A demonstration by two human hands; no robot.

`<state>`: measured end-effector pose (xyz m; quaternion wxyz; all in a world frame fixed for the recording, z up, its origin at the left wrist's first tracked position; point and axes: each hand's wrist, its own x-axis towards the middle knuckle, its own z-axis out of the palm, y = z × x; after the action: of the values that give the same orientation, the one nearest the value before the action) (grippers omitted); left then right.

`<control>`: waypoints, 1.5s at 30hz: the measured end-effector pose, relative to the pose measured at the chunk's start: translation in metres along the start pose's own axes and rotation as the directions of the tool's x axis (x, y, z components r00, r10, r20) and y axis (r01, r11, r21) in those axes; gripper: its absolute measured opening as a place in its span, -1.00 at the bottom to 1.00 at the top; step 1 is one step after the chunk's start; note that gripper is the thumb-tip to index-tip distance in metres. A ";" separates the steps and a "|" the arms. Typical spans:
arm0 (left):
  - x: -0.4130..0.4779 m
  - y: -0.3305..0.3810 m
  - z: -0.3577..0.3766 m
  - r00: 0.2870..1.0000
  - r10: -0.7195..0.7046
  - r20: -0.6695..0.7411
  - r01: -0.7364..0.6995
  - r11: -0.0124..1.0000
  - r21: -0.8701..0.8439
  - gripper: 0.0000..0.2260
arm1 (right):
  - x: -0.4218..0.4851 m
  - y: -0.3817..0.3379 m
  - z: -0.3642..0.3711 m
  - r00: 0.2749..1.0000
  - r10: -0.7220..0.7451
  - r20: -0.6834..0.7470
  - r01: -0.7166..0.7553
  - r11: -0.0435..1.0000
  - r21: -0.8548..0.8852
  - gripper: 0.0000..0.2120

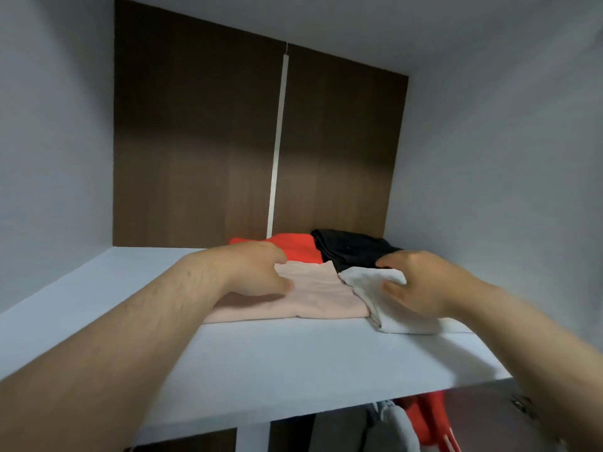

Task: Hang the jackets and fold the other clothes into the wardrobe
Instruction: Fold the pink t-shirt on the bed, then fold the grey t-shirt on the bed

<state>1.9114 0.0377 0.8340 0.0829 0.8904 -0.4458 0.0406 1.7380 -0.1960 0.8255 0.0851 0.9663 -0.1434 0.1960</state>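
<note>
Folded clothes lie on the white upper shelf (293, 360) of the wardrobe. A pale pink folded garment (313, 295) sits in front, and my left hand (257, 272) rests on its left part with thumb and fingers curled at its edge. To its right lies a white folded garment (368, 288); my right hand (421, 285) grips it, thumb on top and fingers over its far edge. Behind them lie an orange-red folded garment (300, 247) and a black one (352, 249).
The shelf has dark wood back panels (195, 141) and pale side walls. Below the shelf edge hang a grey garment (385, 425) and a red one (427, 419). A metal hinge (522, 404) shows at lower right. The left part of the shelf is bare.
</note>
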 end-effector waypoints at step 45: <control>-0.377 0.882 0.331 -0.156 0.970 0.186 -0.814 -0.019 -0.581 -0.51 | -0.995 0.127 -0.085 -0.221 0.975 0.002 -0.974 -0.221 0.040 -0.54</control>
<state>0.9791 -0.2458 0.5522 0.0121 0.2545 -0.9376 -0.2366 0.7906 -0.0540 0.5155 -0.1108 0.4891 -0.8405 0.2050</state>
